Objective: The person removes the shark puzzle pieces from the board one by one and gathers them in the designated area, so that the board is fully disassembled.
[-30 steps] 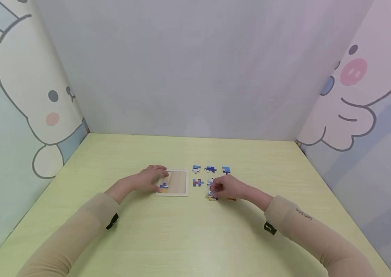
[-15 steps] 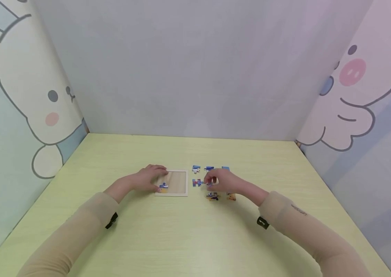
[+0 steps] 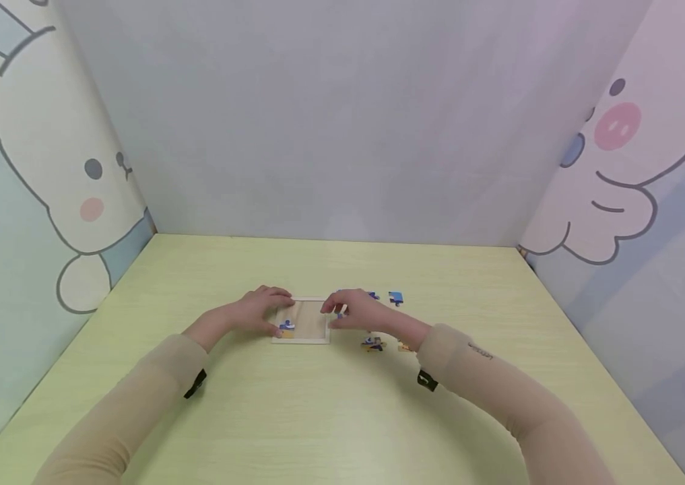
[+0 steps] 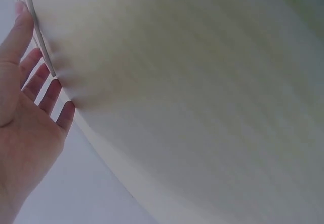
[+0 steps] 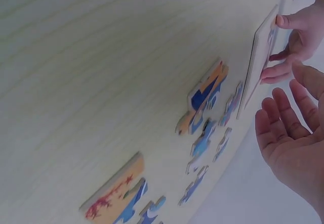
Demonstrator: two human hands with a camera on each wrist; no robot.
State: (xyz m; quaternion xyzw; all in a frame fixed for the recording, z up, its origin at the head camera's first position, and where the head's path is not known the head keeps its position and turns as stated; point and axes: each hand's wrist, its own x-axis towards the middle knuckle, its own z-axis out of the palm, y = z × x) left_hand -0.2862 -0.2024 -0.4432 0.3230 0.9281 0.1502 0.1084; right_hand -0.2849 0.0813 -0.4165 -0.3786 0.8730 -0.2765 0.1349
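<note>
My left hand rests on the left side of a shallow wooden puzzle tray, thumb near its front corner and fingers at its back edge. Inside the tray's front left corner lies a blue and yellow jigsaw piece. In the left wrist view the fingers look fairly straight along the tray's edge. My right hand hovers at the tray's right edge, overlapping some pieces in the head view. Its fingers are loosely bent in the right wrist view, with nothing visible between them and the thumb.
Several loose jigsaw pieces lie right of the tray, among them a blue one, an orange and blue one and one with red coral print. Cloth walls with cartoon animals stand behind and beside the table.
My right hand has moved left, from over the loose pieces to the tray's right edge. The left hand and the tray have stayed in place.
</note>
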